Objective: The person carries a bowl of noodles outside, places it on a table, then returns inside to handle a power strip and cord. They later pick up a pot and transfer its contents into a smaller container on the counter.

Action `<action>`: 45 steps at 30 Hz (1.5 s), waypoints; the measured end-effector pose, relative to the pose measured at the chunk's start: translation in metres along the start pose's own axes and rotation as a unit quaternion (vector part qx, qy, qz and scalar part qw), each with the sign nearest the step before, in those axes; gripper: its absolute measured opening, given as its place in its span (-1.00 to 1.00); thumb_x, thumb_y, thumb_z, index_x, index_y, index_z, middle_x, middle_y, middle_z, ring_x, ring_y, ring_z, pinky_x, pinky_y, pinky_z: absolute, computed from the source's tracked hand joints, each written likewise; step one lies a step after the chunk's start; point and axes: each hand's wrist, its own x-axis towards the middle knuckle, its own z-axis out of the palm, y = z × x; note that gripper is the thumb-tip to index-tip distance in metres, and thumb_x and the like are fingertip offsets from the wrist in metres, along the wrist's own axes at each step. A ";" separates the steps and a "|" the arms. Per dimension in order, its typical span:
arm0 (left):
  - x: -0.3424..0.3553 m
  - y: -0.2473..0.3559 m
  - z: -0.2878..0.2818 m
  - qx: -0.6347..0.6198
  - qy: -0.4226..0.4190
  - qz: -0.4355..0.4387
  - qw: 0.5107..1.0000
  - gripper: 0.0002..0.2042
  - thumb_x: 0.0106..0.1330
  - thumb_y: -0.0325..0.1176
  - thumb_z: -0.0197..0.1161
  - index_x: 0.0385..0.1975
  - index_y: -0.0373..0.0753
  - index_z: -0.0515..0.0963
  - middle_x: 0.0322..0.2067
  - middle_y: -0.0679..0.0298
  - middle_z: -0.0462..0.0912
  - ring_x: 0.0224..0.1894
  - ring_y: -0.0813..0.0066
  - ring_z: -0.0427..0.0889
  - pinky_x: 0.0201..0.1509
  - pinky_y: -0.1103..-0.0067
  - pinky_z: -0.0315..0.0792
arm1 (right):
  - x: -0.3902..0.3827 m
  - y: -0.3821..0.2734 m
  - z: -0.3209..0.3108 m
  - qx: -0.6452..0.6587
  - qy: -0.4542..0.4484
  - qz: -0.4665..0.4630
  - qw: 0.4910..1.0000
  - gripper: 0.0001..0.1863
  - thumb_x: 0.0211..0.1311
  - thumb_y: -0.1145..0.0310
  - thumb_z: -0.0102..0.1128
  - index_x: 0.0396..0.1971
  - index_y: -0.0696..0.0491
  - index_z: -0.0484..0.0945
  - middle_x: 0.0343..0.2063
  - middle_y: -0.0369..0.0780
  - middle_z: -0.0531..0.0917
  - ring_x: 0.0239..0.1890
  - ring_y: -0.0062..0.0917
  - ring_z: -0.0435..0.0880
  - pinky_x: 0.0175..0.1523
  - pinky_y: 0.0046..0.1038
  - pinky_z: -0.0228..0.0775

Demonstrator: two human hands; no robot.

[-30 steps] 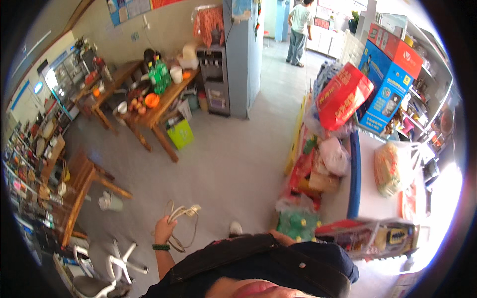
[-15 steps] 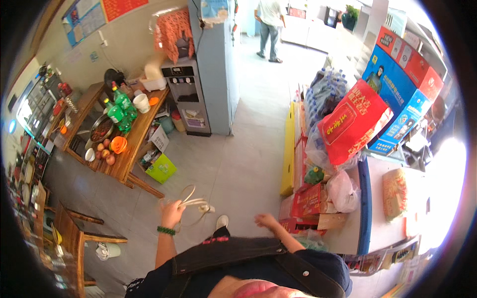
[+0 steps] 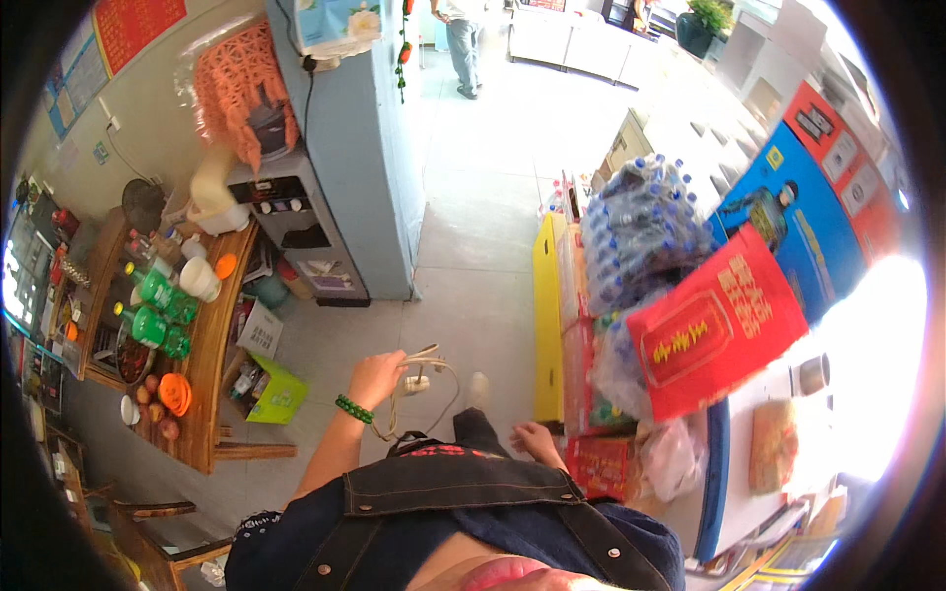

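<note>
My left hand (image 3: 378, 378), with a green bead bracelet at the wrist, is closed around a coiled pale electric cord (image 3: 439, 361). Loops of the cord hang past my fingers, and a white block-like fitting (image 3: 418, 385), perhaps a plug or socket, dangles among them. Low on my right side, my right hand (image 3: 533, 441) is held away from my body, fingers loosely apart and nothing in them. Closest to it is a red box (image 3: 599, 465) beside the stacked goods. My shoe (image 3: 479, 390) shows on the floor between the hands.
At left a wooden table (image 3: 202, 399) carries green bottles (image 3: 148, 325), fruit and an orange bowl (image 3: 175, 394). Ahead are a water dispenser (image 3: 305, 231) and a blue pillar (image 3: 360, 177). Bottled drinks (image 3: 641, 236) and a red bag (image 3: 719, 325) line the right. Another person (image 3: 463, 49) stands far ahead.
I have moved forward; the pillar and dispenser are nearer, and the table has shifted left in view. The cord stays in my left hand, its loops now hanging closer together.
</note>
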 end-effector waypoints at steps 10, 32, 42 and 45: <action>0.325 0.006 -0.006 0.020 -0.007 0.058 0.998 -0.82 0.23 -0.20 0.18 -0.40 -0.17 0.47 -0.44 0.13 0.59 -0.35 0.03 0.59 -0.31 0.20 0.42 | 0.240 -0.342 -0.054 -0.132 -0.083 -0.182 0.971 -0.65 0.26 0.28 0.15 -0.02 0.15 0.52 -0.36 -0.20 0.66 -0.41 -0.57 0.61 -0.32 -0.49 0.48; 0.982 -0.072 -0.068 -0.079 0.102 0.122 0.984 -0.87 0.25 -0.37 0.22 -0.25 -0.21 0.53 -0.43 0.16 0.57 -0.40 0.15 0.58 -0.39 0.38 0.43 | 0.658 -0.889 -0.039 -0.301 0.052 -0.548 0.779 -0.76 -0.01 0.29 0.30 -0.37 0.04 0.49 -0.39 -0.23 0.62 -0.18 -0.26 0.53 -0.10 -0.26 0.33; 1.278 -0.118 -0.064 -0.141 0.062 0.093 0.984 -0.85 0.27 -0.41 0.25 -0.21 -0.27 0.50 -0.45 0.14 0.56 -0.44 0.26 0.55 -0.35 0.51 0.42 | 0.869 -1.093 -0.074 -0.146 0.025 -0.424 0.893 -0.68 -0.09 0.21 0.41 -0.63 0.08 0.45 -0.73 -0.15 0.47 -0.65 -0.25 0.43 -0.50 -0.30 0.24; 1.354 -0.133 -0.076 -0.155 0.073 0.079 0.982 -0.82 0.29 -0.38 0.25 -0.20 -0.26 0.47 -0.41 0.22 0.55 -0.32 0.39 0.55 -0.23 0.51 0.40 | 0.904 -1.154 -0.089 -0.106 0.009 -0.390 0.915 -0.70 -0.08 0.25 0.37 -0.65 0.11 0.44 -0.74 -0.15 0.43 -0.66 -0.35 0.34 -0.50 -0.34 0.21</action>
